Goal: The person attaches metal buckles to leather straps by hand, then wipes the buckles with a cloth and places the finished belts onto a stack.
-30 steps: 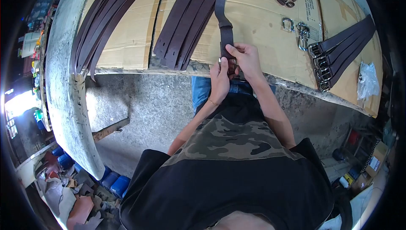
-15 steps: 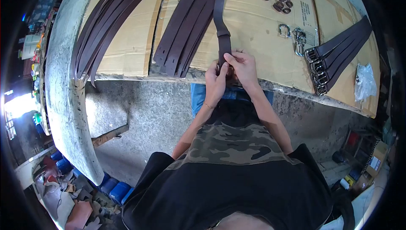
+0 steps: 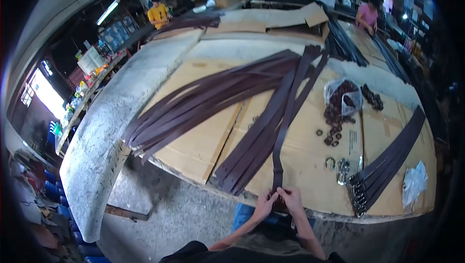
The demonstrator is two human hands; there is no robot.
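Note:
Both of my hands are at the table's near edge, closed on the end of one dark brown leather belt (image 3: pixel 277 159). My left hand (image 3: pixel 264 207) pinches it from the left, and my right hand (image 3: pixel 290 200) grips it from the right, thumbs close together. A loop sits around the strap just above my fingers; the very end is hidden by my hands. Left of it lies a bundle of belt straps (image 3: pixel 249 156). To the right are loose metal buckles (image 3: pixel 343 171), small brown leather loops (image 3: pixel 334 130) and a stack of buckled belts (image 3: pixel 390 166).
Cardboard (image 3: pixel 193 142) covers the table. A larger strap pile (image 3: pixel 208 98) lies at left, a plastic bag of loops (image 3: pixel 349 99) farther back, and a crumpled clear bag (image 3: pixel 414 183) at right. Two people (image 3: pixel 158 14) (image 3: pixel 368 16) stand at the far side.
My view has tilted up, showing the far tables and other people. My hands stay on the belt end at the table edge, with little visible change in their grip.

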